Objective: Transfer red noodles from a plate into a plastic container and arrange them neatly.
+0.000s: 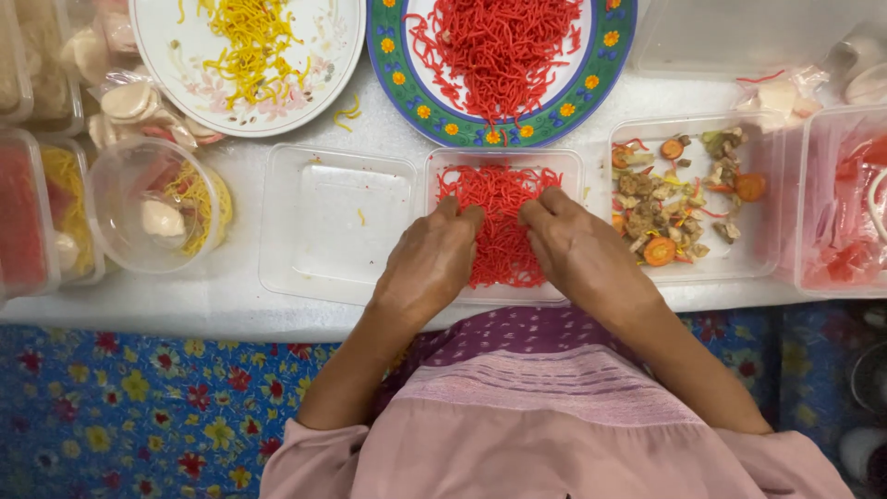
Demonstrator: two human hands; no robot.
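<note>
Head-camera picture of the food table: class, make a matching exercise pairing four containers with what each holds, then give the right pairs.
Containers:
1. Floral white plate
2. Green-rimmed plate
3. Clear tray under both hands
4. Clear tray right of the hands

Contents:
A. Carrot slices and mixed pieces
B. Yellow noodles
C. Red noodles being pressed
D. Heap of red noodles, untouched

Pairs: 1-B, 2-D, 3-C, 4-A

Bright, even overhead light; soft faint shadows; mild glare on clear plastic; focus sharp throughout.
</note>
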